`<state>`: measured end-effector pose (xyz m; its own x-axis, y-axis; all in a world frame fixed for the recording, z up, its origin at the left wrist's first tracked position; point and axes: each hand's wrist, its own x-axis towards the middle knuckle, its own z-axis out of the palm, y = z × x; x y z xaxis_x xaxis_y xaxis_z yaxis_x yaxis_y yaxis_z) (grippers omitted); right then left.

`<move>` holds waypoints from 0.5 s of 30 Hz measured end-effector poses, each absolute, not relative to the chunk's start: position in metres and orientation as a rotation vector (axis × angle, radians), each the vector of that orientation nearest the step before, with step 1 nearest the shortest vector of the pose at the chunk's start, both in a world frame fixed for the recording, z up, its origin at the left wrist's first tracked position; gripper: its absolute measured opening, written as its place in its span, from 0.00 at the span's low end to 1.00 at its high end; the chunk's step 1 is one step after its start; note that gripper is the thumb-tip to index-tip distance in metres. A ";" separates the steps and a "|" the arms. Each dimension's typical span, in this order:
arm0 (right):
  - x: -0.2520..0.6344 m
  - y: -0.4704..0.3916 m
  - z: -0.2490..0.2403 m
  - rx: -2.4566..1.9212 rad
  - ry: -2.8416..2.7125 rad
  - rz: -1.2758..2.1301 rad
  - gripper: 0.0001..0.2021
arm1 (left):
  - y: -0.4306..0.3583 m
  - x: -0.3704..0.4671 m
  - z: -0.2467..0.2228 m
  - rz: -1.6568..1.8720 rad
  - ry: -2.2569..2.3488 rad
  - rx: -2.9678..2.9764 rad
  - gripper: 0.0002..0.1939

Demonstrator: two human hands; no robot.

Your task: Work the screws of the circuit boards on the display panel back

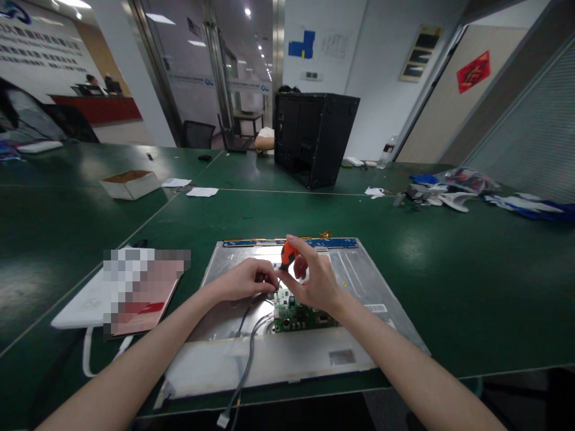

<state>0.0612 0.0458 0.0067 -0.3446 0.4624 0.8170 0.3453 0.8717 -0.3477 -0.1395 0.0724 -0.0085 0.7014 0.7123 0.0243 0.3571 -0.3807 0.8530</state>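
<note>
A flat silvery panel (377, 299) lies on the green table, with a green circuit board (299, 316) on its middle. My right hand (317, 278) is closed round an orange and black screwdriver (288, 255), which points down at the board's upper left corner. Close beside its tip, my left hand (249, 279) has its fingers pinched together at the board's edge; what they hold, if anything, is too small to make out. Grey cables (250, 359) run from the board's left side over the panel's front edge, ending in a white connector (223, 419).
Left of the panel lie a white object (81, 305) and a pinkish one (166, 287), partly pixelated. Farther back are an open box (131, 185), papers (202, 192) and a black computer case (314, 137). Bags and small parts (467, 179) lie at the right. Someone's arm shows behind the case.
</note>
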 end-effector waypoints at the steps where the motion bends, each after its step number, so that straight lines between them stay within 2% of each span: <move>1: 0.061 0.045 0.007 -0.591 -1.966 0.149 0.33 | 0.072 -0.139 -0.008 0.489 0.818 2.003 0.04; 15: 0.060 0.045 0.007 -0.588 -1.924 0.091 0.32 | 0.073 -0.140 -0.009 0.522 0.801 2.016 0.03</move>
<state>0.0604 0.0448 0.0066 -0.3072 0.4392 0.8442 0.3576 0.8754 -0.3253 -0.1399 0.0734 -0.0093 0.7037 0.7082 0.0574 0.3387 -0.4054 0.8491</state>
